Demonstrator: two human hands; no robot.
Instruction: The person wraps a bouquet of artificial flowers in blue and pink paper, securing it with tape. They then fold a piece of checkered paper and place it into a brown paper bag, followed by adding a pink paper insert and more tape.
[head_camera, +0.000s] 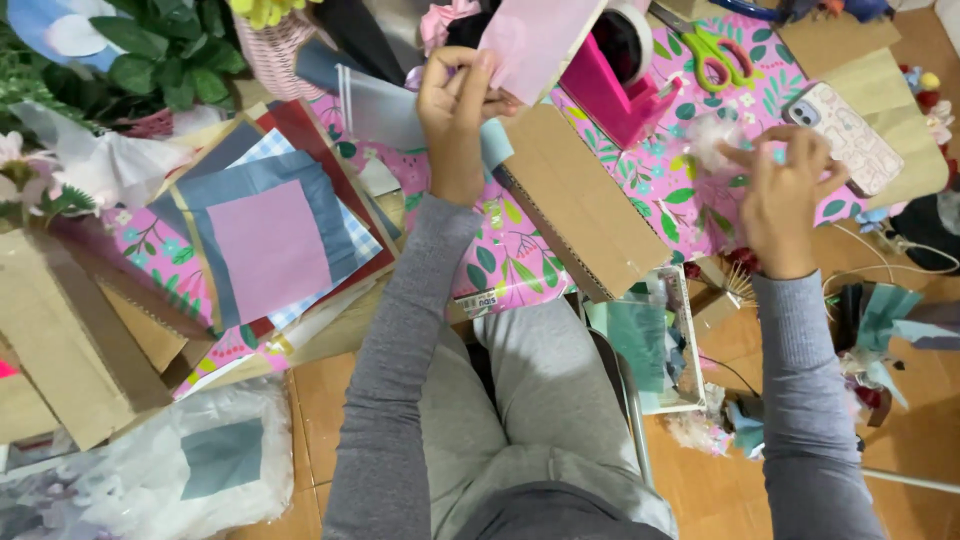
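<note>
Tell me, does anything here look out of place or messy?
Yes. Paper scraps lie scattered on the floor beside the right hand, and the stacked paper sheets sit askew. The left hand holds a pink sheet.

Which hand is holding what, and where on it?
Left hand pinches the pale pink paper sheet at its lower left edge. Right hand is blurred over the pink leaf-patterned wrapping paper; whether it holds anything cannot be told.
</note>
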